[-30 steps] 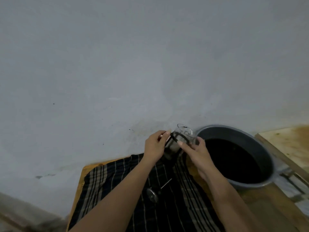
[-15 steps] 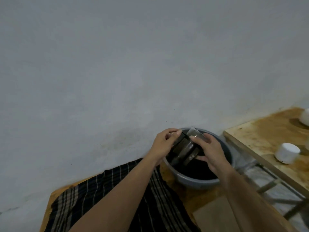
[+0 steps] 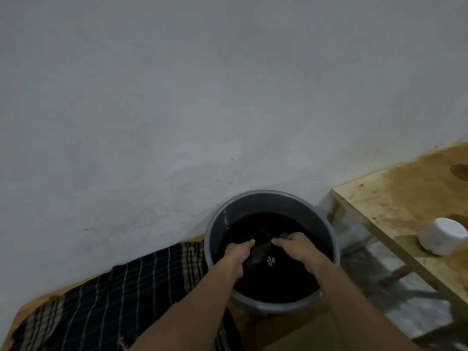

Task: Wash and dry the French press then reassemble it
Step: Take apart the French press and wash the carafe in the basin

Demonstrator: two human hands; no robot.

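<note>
The scene is dim and flat, with no clear light source and only soft shadows. A small glint sits on the dark water in the basin (image 3: 271, 206), whose inside reads almost black. Wide-angle bending and slight blur soften the edges.

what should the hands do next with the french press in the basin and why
Probably swish and rub the French press carafe under the water. Both the left hand and the right hand hold it low inside the grey basin, sunk in dark water, so the wash seems just begun. The checked cloth for drying lies beside it.
</note>
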